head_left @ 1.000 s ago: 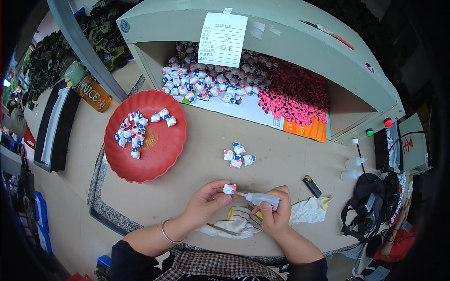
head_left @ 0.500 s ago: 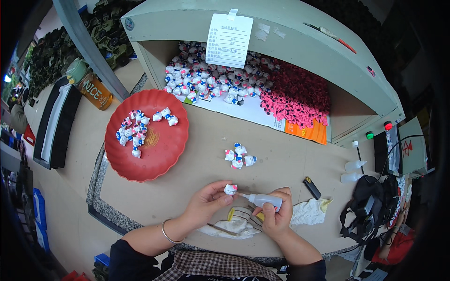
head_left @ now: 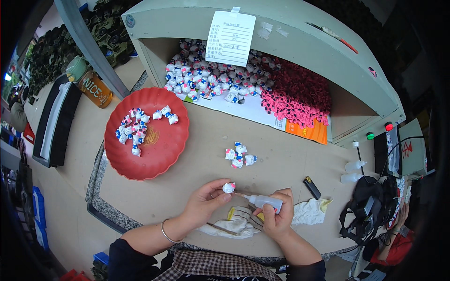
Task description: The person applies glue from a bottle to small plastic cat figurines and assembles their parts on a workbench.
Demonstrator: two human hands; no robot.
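Between thumb and fingertips, my left hand (head_left: pixel 205 204) pinches a small white cat figurine (head_left: pixel 228 188) with a pink spot. My right hand (head_left: pixel 280 216) grips a squeeze bottle (head_left: pixel 265 202) of translucent plastic, tilted so that its thin nozzle points left. The nozzle tip is at the figurine's lower right; whether it touches cannot be made out. Just beyond my hands lies a small group of white and blue cat figurines (head_left: pixel 237 162). More figurines (head_left: pixel 136 129) are in a red scalloped plate (head_left: pixel 171 157) to the left.
A pale open shelf (head_left: pixel 286 35) holds piled figurines (head_left: pixel 206 77) and small pink pieces (head_left: pixel 295 107). Beneath my hands lies a striped glove (head_left: pixel 236 224). At right are a white cloth (head_left: pixel 309 212), a black lighter (head_left: pixel 311 188) and two squeeze bottles (head_left: pixel 354 171). A drink bottle (head_left: pixel 93 89) stands far left.
My left hand has turned the figurine slightly, so its pink spot faces differently. The squeeze bottle stays nearly in place. The plate and the loose figurines have not been moved.
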